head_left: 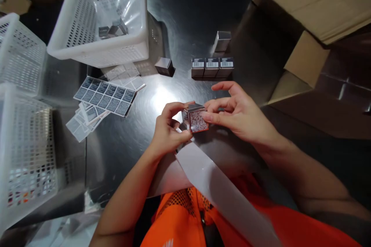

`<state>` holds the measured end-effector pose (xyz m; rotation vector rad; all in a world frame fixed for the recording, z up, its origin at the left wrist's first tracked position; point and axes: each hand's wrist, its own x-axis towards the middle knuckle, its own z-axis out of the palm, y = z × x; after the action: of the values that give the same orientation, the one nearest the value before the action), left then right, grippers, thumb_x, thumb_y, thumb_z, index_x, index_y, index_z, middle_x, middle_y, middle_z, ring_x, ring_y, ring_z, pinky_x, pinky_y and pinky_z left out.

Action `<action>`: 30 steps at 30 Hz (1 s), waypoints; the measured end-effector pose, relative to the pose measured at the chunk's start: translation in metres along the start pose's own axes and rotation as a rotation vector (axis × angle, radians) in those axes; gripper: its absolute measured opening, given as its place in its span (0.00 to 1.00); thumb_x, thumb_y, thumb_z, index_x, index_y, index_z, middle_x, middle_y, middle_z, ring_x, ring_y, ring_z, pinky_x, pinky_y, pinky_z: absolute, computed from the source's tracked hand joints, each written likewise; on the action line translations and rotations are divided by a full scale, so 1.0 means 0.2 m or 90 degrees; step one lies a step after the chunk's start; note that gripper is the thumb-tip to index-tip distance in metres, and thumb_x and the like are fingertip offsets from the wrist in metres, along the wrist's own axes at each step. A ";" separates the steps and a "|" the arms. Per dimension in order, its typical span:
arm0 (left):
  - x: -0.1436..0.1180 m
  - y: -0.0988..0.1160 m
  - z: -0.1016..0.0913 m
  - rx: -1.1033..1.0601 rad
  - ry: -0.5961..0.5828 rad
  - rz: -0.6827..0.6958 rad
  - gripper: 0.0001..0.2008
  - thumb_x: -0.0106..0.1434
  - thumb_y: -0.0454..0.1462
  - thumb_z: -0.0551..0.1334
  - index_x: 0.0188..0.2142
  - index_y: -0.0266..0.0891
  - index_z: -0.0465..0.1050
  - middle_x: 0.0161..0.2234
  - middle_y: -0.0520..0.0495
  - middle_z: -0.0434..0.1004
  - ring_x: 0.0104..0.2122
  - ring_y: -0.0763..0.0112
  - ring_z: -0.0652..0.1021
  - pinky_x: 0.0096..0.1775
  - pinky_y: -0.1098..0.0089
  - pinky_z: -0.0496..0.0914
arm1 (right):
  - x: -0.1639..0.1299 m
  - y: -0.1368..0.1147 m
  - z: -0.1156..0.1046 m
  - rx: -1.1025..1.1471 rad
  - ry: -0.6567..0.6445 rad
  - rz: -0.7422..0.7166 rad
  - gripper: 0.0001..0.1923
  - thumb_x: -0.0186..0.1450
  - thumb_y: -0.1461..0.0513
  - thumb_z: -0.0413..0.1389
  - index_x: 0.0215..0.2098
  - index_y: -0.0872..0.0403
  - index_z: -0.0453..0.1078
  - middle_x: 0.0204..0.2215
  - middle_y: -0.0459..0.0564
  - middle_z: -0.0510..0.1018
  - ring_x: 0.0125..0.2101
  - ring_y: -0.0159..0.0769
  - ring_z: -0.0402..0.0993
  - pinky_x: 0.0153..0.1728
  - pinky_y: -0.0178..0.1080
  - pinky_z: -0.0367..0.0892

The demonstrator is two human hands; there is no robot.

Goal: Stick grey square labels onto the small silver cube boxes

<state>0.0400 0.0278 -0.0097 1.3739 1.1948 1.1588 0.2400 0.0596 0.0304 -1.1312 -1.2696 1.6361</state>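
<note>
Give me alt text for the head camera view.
A person's left hand holds a small shiny box while the right hand touches the speckled label on its face, over a reflective metal table; beyond are three dark barcoded boxes in a row and a white perforated plastic basket.

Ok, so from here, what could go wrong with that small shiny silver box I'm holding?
The dark-speckled square sticker might go crooked if your left hand lets the small silver box twist. The long white strip over your orange clothing could snag. Your right hand might knock the three small dark barcoded boxes just beyond it.
</note>
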 end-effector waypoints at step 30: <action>-0.01 0.00 0.00 -0.008 -0.001 0.043 0.27 0.47 0.26 0.69 0.45 0.45 0.68 0.53 0.48 0.82 0.15 0.91 0.61 0.16 0.82 0.52 | -0.01 0.00 0.02 0.006 0.017 -0.018 0.32 0.53 0.55 0.72 0.47 0.47 0.59 0.24 0.38 0.75 0.34 0.38 0.80 0.34 0.38 0.76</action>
<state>0.0402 0.0258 -0.0106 1.4139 1.1458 1.2108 0.2370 0.0567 0.0318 -1.1219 -1.2546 1.5991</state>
